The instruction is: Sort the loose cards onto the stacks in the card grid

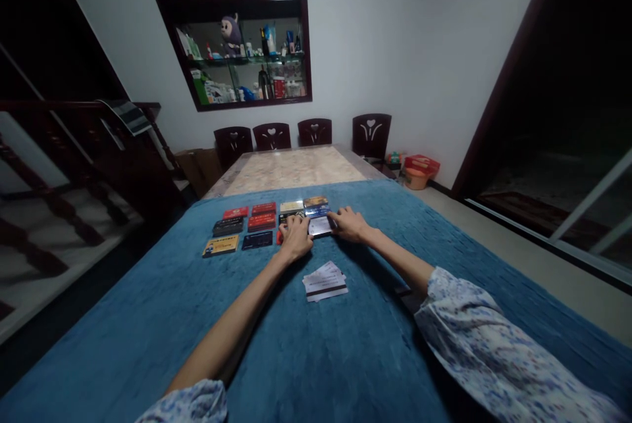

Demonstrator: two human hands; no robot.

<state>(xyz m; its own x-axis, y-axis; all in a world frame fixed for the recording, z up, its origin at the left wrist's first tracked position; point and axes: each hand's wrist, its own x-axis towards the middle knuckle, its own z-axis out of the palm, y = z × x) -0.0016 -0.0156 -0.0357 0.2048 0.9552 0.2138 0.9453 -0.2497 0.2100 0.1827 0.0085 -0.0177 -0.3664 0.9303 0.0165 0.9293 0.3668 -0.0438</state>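
Several cards lie in rows on a blue cloth (345, 357): red cards (263, 215), dark cards (228, 226), a yellow card (220, 246) and a pale card (291, 206). My left hand (295, 237) rests flat on the cloth over a red card in the near row. My right hand (349, 223) touches the right edge of a light card (320, 226) that lies between both hands. A small stack of cards (324, 281) sits nearer to me, between my forearms.
A marble-topped table (291, 170) extends beyond the cloth, with several dark chairs (371, 135) at its far end. A wall cabinet (241, 51) holds bottles and a plush toy. Stair railing (74, 166) stands left; a red box (421, 165) lies on the floor right.
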